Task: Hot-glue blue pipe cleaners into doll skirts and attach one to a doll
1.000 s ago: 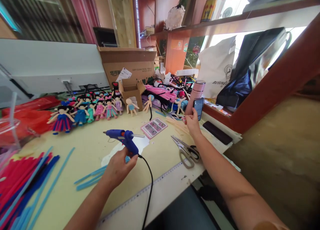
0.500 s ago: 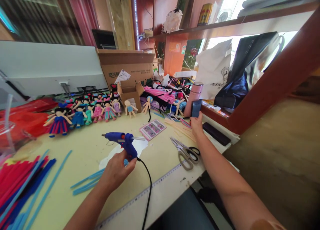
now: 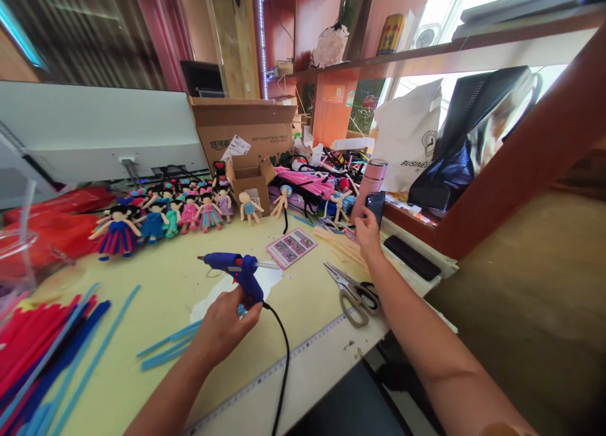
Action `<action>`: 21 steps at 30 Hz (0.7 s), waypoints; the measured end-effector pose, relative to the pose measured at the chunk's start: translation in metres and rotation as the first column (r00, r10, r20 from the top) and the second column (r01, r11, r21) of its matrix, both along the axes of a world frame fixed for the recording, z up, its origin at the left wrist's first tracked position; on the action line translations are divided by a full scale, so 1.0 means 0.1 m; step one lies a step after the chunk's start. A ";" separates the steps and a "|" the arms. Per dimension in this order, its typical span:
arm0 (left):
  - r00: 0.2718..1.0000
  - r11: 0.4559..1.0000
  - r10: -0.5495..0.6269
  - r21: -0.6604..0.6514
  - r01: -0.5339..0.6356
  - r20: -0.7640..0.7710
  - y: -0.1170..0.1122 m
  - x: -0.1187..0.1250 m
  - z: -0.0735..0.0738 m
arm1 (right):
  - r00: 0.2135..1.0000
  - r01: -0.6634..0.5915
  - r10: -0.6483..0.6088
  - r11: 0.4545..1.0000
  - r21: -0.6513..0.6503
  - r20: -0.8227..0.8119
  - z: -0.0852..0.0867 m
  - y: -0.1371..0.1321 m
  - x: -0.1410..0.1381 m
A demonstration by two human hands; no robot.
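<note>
One counter (image 3: 165, 297), pale yellow, carried the lot. One large cardboard box (image 3: 246, 123), printed, stood open at the back. One crowd of small dolls (image 3: 174, 220), black-haired, in coloured skirts, filled the counter to the left of it. One bundle of fuzzy strips (image 3: 45, 341), red and dark blue, lay at the near left. One flask (image 3: 372, 177), pink, stood at the right rear. One glue gun (image 3: 240, 272), blue, nozzle to the left, was near the middle, its handle against the left hand (image 3: 230, 322); light-blue showed between thumb and fingers, and whether the curled grip held the gun could not be told. The right hand (image 3: 369, 234) reached to one phone (image 3: 376, 206), upright before the flask, fingertips at its left edge; whether they gripped it or merely touched was unclear. One pair of scissors (image 3: 353, 294) lay beside the right forearm. One printed card (image 3: 291, 248) lay flat behind the gun. Several light-blue strips (image 3: 170, 347) lay beside the left wrist.
</note>
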State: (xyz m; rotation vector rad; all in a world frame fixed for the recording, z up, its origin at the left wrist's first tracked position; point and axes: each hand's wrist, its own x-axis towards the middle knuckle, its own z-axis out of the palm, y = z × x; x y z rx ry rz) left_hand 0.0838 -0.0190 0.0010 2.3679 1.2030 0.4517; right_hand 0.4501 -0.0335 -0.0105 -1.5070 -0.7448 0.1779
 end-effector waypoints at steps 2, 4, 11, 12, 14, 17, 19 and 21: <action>1.000 1.000 -0.007 -0.007 0.007 0.000 -0.01 0.00 0.01 | 0.993 -0.121 0.121 0.992 -0.024 -0.002 0.09 -0.03 -0.28; 1.000 1.000 -0.016 -0.014 0.016 0.008 -0.01 -0.01 0.01 | 0.939 -0.342 0.343 0.935 -0.091 -0.003 0.19 -0.07 -0.62; 0.993 0.996 -0.095 0.001 0.095 0.066 -0.05 -0.01 0.01 | 0.331 -0.937 0.932 0.307 -0.167 -0.149 0.31 -0.10 -1.76; 0.992 0.994 -0.111 0.011 0.110 0.063 -0.07 0.00 0.02 | 0.309 -0.948 0.936 0.288 -0.137 -0.168 0.30 -0.09 -1.87; 0.986 0.987 -0.158 0.007 0.158 0.052 -0.10 0.01 0.00 | 0.352 -0.935 0.916 0.337 -0.109 -0.193 0.25 -0.07 -2.04; 0.985 0.985 -0.171 0.006 0.171 -0.015 -0.06 0.00 -0.03 | 0.489 -0.872 0.840 0.467 -0.147 -0.236 0.11 0.01 -2.15; 0.970 0.971 -0.238 -0.013 0.238 -0.045 0.00 -0.05 -0.03 | 0.556 -0.831 0.782 0.531 -0.167 -0.280 0.01 0.07 -2.15; 0.958 0.961 -0.278 -0.010 0.278 -0.066 0.06 -0.15 0.02 | 0.574 -0.815 0.746 0.560 -0.149 -0.337 -0.06 0.10 -2.10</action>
